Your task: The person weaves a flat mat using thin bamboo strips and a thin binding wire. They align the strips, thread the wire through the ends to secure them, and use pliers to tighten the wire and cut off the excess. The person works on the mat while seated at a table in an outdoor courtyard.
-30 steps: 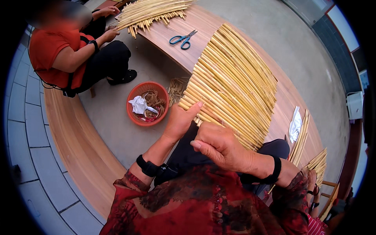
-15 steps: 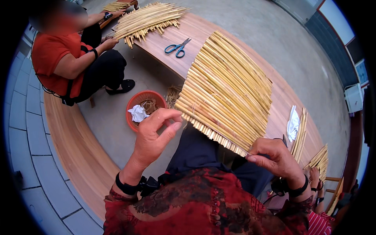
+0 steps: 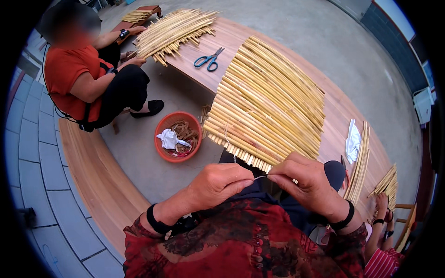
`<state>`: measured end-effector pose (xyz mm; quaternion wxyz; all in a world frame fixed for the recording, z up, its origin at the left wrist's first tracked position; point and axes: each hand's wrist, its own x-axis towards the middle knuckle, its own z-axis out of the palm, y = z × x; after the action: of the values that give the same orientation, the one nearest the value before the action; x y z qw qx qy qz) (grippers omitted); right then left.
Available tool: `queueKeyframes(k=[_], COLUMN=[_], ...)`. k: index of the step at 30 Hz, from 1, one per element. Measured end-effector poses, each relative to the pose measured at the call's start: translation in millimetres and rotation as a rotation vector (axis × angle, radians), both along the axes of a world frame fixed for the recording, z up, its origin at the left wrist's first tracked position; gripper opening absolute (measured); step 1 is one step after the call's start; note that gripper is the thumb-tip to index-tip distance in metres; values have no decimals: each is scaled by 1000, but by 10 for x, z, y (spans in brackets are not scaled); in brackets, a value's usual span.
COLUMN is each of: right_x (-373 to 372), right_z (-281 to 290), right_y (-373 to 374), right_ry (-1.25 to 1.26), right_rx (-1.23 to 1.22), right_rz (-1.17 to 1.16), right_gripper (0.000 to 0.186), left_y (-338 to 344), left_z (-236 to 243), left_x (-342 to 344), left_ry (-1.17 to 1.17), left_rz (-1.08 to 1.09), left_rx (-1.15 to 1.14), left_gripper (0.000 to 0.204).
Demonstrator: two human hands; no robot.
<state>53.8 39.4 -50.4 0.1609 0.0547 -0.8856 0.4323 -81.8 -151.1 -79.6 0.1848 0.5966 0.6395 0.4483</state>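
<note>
A mat of yellow reed stalks (image 3: 269, 102) laid side by side rests on the wooden table, its near end of cut stalk tips reaching over my lap. Just below that end, my left hand (image 3: 215, 185) pinches a thin thread (image 3: 261, 176) between thumb and forefinger. My right hand (image 3: 303, 180) pinches the same thread a short way off, so it stretches between the two. Both hands are closed. Some pale thread also crosses the mat's near left part and dangles off its edge.
Blue-handled scissors (image 3: 209, 59) lie left of the mat on the table (image 3: 345, 104). A red basket (image 3: 175, 159) with scraps stands on the floor. White cloth (image 3: 352, 141), loose stalks (image 3: 360, 162) and red-handled pliers (image 3: 346, 177) lie at right. A co-worker (image 3: 76, 69) handles stalks at far left.
My left hand has come right and down from the mat's left corner. My right hand has shifted slightly left, off the mat's near right corner. The thread is now stretched between them.
</note>
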Motion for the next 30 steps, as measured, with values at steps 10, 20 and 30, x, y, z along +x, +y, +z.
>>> queueKeyframes(k=[10,20,30], right_x=[-373,-621,-731], right_z=[-244,-387,-744], right_y=[-62,-10,259], right_ry=[46,-126,-189], right_rx=[-26,-259,-171], right_rz=[63,150,-20], right_gripper=[12,16,15], left_y=[8,25,52], left_z=[-6,-42,-247], left_x=[28,-131,-364], left_ry=[-144,-119,173], left_rz=[261,441,720], left_rx=[-77,65,91], left_gripper=[16,12,14])
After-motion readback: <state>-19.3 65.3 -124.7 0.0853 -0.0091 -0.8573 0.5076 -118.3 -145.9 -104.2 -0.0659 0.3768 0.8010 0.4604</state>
